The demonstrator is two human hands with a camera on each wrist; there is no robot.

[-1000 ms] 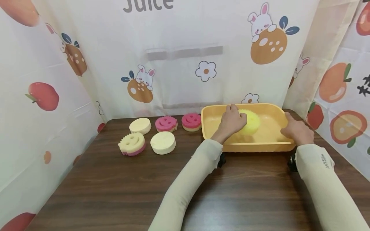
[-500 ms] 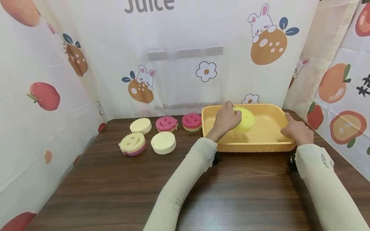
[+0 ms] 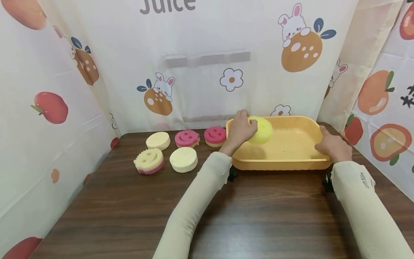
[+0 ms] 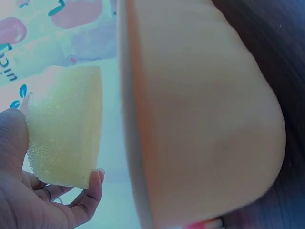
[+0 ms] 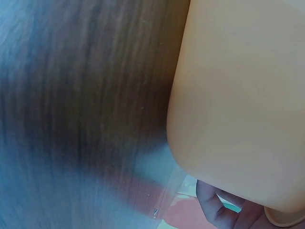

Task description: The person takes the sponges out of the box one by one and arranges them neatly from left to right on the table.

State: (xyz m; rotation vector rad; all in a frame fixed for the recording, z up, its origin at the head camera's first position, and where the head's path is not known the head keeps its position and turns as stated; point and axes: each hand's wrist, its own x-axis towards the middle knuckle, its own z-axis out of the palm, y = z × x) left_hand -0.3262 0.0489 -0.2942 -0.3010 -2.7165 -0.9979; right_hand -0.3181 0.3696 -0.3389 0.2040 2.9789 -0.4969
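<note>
My left hand grips a round yellow sponge over the left end of the yellow plastic tray. In the left wrist view the sponge stands on edge between the thumb and fingers of the left hand, above the tray's rim. My right hand holds the tray's right side by its rim. Beneath the tray wall, curled fingers of that hand show in the right wrist view; the thumb is hidden there.
Left of the tray, two pink smiley sponges, a cream smiley sponge with a pink underside, and two plain cream round sponges lie on the dark wooden table. A printed curtain hangs behind.
My left hand has moved left with the yellow sponge, from the middle of the tray to above its left end. The right hand and tray have stayed in place.
</note>
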